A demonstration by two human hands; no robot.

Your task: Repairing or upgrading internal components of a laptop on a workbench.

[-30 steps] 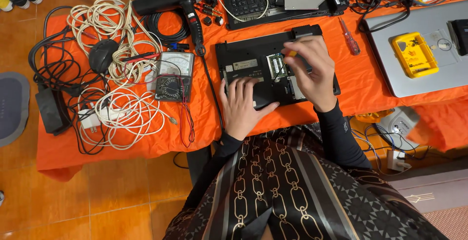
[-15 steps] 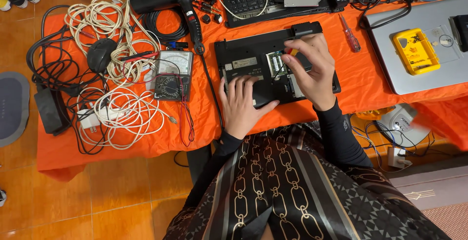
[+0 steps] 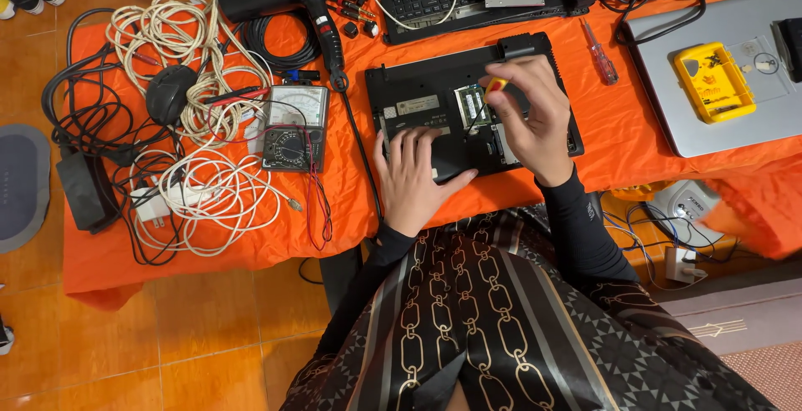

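Already opened underneath, the black laptop lies on the orange worktop, left hand flat bracing it, right hand gripping a small screwdriver over the exposed memory bay, screws seemingly unfinished.

Pale rectangular label on the black laptop's underside.

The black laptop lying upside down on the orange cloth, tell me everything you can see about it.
The black laptop lies bottom up and flat on the orange cloth, its plastic-looking underside facing the camera. A panel is off, baring a green memory board and pale stickers. The left hand rests flat on its near edge. The right hand holds a yellow-handled screwdriver tip down over the open bay. A black cable runs along its left side.
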